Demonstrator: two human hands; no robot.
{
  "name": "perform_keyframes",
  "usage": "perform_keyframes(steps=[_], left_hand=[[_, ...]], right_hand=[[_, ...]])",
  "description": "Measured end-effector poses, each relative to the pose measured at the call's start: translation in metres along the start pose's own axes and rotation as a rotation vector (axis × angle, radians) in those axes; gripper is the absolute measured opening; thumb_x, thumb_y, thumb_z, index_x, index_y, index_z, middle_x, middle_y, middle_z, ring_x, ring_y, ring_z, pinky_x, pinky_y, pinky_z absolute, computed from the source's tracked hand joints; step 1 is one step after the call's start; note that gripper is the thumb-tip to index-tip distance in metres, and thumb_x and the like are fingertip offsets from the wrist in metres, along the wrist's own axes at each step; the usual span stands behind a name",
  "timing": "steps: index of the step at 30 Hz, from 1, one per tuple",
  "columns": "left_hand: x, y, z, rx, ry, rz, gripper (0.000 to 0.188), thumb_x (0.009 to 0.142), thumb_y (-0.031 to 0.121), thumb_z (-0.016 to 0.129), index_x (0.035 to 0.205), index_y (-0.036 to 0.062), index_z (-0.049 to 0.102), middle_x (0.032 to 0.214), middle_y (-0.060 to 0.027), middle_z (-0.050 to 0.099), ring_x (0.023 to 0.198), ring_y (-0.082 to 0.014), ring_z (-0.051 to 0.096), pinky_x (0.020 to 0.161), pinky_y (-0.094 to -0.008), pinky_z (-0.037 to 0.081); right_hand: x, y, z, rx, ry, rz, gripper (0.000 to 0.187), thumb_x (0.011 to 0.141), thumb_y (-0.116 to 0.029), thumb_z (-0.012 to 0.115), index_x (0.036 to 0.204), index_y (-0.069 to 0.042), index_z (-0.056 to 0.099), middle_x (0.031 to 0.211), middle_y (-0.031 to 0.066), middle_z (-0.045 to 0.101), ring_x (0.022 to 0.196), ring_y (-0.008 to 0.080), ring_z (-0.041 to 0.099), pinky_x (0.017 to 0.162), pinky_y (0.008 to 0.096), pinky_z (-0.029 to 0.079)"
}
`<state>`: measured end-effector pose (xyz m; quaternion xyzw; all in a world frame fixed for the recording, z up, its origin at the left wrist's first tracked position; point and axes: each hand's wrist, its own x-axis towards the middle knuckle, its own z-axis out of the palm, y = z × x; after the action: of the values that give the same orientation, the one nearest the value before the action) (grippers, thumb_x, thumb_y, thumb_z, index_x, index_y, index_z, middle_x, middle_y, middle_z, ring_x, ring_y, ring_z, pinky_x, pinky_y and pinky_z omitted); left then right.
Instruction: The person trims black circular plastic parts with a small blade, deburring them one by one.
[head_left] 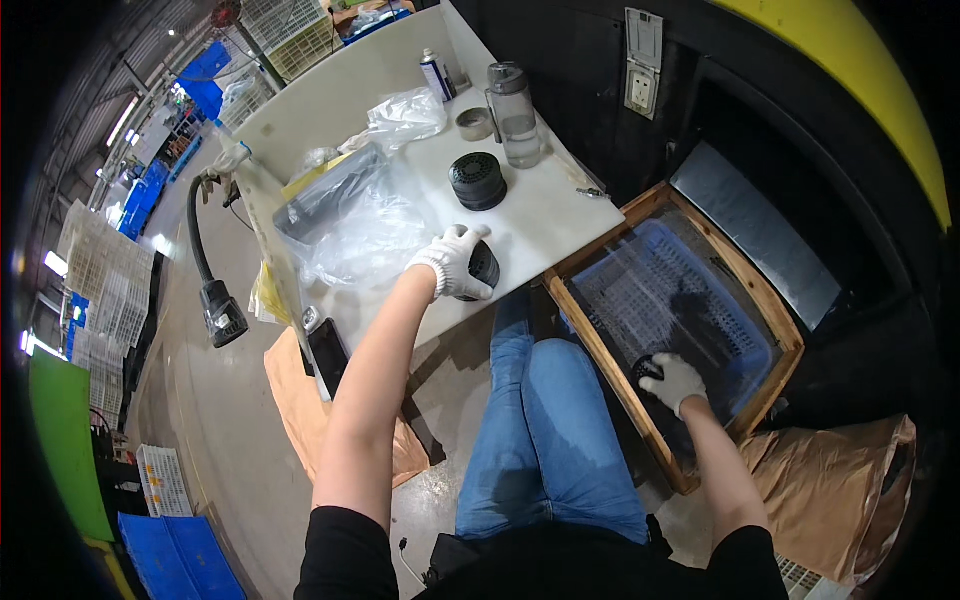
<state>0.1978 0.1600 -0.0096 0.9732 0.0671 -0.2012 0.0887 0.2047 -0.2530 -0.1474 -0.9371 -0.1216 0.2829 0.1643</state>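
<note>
My left hand (455, 260), in a white knitted glove, curls around a black round part (485, 268) at the front edge of the white table. Just beyond it stands a short stack of black round caps (478, 182) with perforated tops. Low on the right, my right hand (677, 381), also gloved, grips another black round part (646, 371) over the wood-framed mesh screen (612, 375). Under the mesh a blue plastic basket (640, 255) shows through. My gloved fingers partly cover both held parts.
On the white table (535, 215) lie clear plastic bags (365, 225), a grey ring (474, 124), a water bottle (515, 120) and a spray can (437, 75). A phone (327, 350) rests at the left edge, near a gooseneck lamp (222, 312). Brown sacks (825, 490) stand lower right.
</note>
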Motion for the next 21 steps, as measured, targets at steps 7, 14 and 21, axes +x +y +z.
perform_keyframes(steps=[7, 14, 21], left_hand=[[-0.036, 0.033, 0.021, -0.026, 0.490, 0.137, 0.107, 0.061, 0.040, 0.082, 0.145, 0.0110, 0.023, 0.144, -0.0320, 0.022, 0.133, -0.0469, 0.024, 0.110, -0.0472, 0.027], [-0.114, 0.082, 0.066, -0.332, 0.377, 0.483, 0.060, 0.079, 0.022, 0.070, 0.133, 0.0140, 0.045, 0.136, -0.0176, 0.041, 0.123, -0.0339, 0.043, 0.099, -0.0380, 0.041], [-0.152, 0.096, 0.113, -1.237, 0.080, 0.303, 0.028, 0.095, 0.017, 0.051, 0.119, 0.0014, 0.055, 0.098, -0.0063, 0.063, 0.082, -0.0130, 0.062, 0.074, -0.0243, 0.051]], right_hand=[[0.034, 0.012, 0.024, 0.118, 0.069, 0.340, 0.109, 0.057, -0.043, 0.084, 0.143, -0.008, 0.027, 0.140, 0.0264, 0.038, 0.130, 0.0367, 0.039, 0.106, 0.0404, 0.036], [0.040, 0.035, -0.002, 0.427, -0.069, 0.136, 0.061, 0.072, -0.032, 0.076, 0.120, 0.001, 0.057, 0.109, 0.0185, 0.064, 0.103, 0.0281, 0.061, 0.089, 0.0366, 0.045], [-0.083, -0.048, -0.052, 0.986, 0.098, 0.143, 0.023, 0.086, -0.027, 0.062, 0.088, -0.004, 0.062, 0.057, -0.0006, 0.049, 0.046, 0.0084, 0.043, 0.042, 0.0256, 0.034]])
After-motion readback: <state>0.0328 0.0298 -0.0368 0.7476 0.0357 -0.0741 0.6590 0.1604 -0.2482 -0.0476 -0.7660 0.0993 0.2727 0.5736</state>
